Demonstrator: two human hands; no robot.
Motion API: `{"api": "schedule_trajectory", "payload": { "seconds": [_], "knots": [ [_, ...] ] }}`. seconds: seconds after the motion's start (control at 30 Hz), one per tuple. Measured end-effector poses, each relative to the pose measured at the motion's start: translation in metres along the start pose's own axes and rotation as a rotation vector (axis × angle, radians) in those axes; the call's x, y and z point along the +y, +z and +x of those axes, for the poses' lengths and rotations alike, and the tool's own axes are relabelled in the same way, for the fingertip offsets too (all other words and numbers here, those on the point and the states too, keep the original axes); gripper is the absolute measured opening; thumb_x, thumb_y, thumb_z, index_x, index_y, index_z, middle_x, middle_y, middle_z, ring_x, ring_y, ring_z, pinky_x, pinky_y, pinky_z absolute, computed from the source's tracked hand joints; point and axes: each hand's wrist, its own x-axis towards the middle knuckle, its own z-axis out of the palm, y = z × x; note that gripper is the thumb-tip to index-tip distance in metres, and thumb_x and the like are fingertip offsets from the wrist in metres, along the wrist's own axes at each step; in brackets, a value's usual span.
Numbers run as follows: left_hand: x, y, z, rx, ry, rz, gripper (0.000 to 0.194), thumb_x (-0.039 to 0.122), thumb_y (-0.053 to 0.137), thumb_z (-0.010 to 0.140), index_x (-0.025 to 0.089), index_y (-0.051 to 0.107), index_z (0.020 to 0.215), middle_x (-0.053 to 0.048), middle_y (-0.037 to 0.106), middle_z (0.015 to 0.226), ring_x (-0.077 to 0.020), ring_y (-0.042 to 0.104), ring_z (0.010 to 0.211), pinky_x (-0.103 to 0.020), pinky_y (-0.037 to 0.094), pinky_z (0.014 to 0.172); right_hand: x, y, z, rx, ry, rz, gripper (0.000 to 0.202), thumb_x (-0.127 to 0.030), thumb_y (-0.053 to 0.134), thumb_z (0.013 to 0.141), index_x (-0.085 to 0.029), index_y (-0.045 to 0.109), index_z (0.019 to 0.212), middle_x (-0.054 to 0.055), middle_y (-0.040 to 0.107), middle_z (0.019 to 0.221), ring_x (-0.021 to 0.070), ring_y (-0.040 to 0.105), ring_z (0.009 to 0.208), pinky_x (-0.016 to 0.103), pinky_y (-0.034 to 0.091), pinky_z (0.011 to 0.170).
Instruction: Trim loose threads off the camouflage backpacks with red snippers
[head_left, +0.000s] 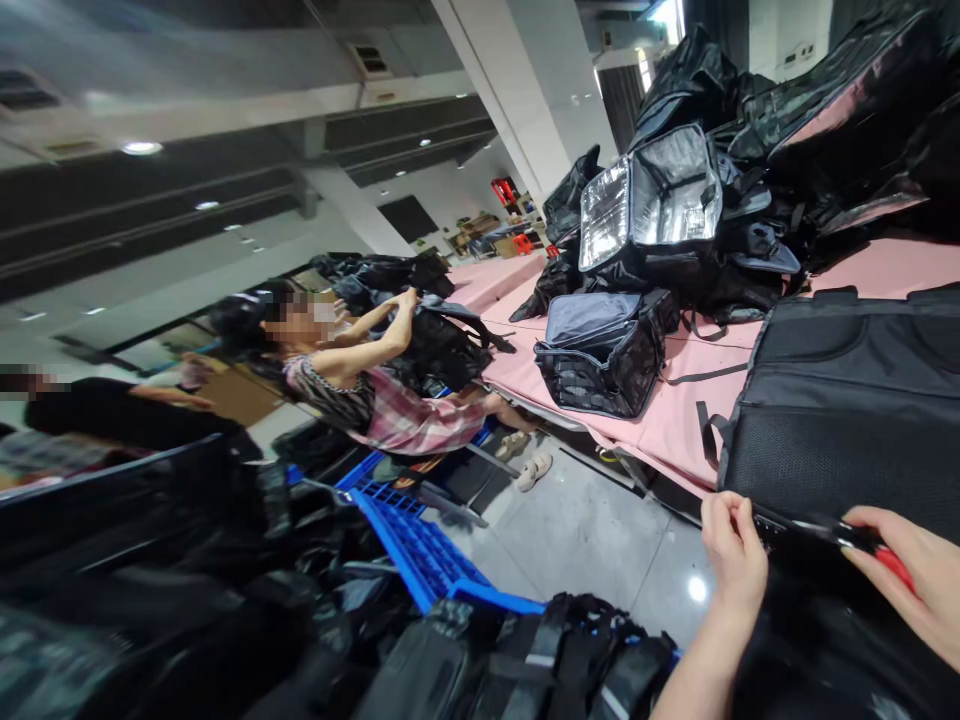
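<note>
A large black backpack (pixel 847 400) with padded mesh panels lies at the right, partly on the pink-covered table and partly cut off by the frame. At its near left corner my left hand (pixel 735 550) is closed, its fingers pinched at the bag's edge; any thread between them is too small to make out. My right hand (pixel 911 575) grips red-handled snips (pixel 892 568), with the dark, blurred tip pointing left along the bag's lower edge. Below both hands, more black fabric (pixel 825 640) hangs in shadow.
On the pink table (pixel 690 395) stand an open black bag (pixel 600 355), a silver-lined cooler bag (pixel 652 200) and a heap of black bags (pixel 847 110). Blue crates (pixel 420 545) and piled backpacks (pixel 510 660) fill the lower left. A seated co-worker (pixel 367 390) handles a bag; another person (pixel 127 415) is farther left.
</note>
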Motion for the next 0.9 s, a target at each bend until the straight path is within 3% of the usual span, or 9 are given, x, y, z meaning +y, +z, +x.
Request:
{"api": "schedule_trajectory", "payload": {
  "seconds": [0.1, 0.3, 0.47, 0.9],
  "knots": [
    [0.005, -0.002, 0.004, -0.031, -0.027, -0.046, 0.019, 0.02, 0.044, 0.093, 0.018, 0.056, 0.079, -0.003, 0.054, 0.079, -0.0156, 0.052, 0.076, -0.026, 0.041, 0.071, -0.003, 0.011, 0.011, -0.027, -0.045, 0.076, 0.025, -0.043, 0.047, 0.099, -0.023, 0.058, 0.109, 0.002, 0.066, 0.091, 0.0163, 0.065, 0.072, 0.027, 0.051, 0.063],
    [0.009, -0.004, 0.006, -0.02, -0.168, -0.149, 0.019, 0.024, 0.049, 0.091, 0.017, 0.058, 0.076, -0.003, 0.056, 0.079, -0.0152, 0.053, 0.076, -0.025, 0.042, 0.07, 0.0, 0.026, 0.017, 0.056, -0.24, 0.069, 0.014, -0.024, 0.054, 0.098, -0.017, 0.06, 0.108, 0.0, 0.064, 0.081, 0.0111, 0.06, 0.067, 0.026, 0.045, 0.068],
    [0.006, -0.004, 0.005, -0.001, -0.246, -0.229, 0.022, 0.031, 0.052, 0.09, 0.016, 0.06, 0.077, -0.003, 0.057, 0.079, -0.0152, 0.054, 0.075, -0.025, 0.044, 0.068, -0.004, 0.031, 0.024, 0.064, -0.311, 0.008, 0.014, -0.021, 0.052, 0.099, -0.014, 0.061, 0.108, 0.002, 0.064, 0.08, 0.0116, 0.058, 0.068, 0.028, 0.042, 0.069],
    [0.012, -0.007, 0.008, -0.02, -0.26, -0.223, 0.016, 0.03, 0.059, 0.087, 0.016, 0.066, 0.083, -0.003, 0.058, 0.08, -0.0142, 0.053, 0.073, -0.025, 0.043, 0.068, -0.011, 0.036, 0.037, 0.104, -0.404, -0.08, 0.02, -0.02, 0.047, 0.1, -0.011, 0.065, 0.1, 0.002, 0.06, 0.074, 0.0123, 0.053, 0.063, 0.03, 0.037, 0.066]
  ]
}}
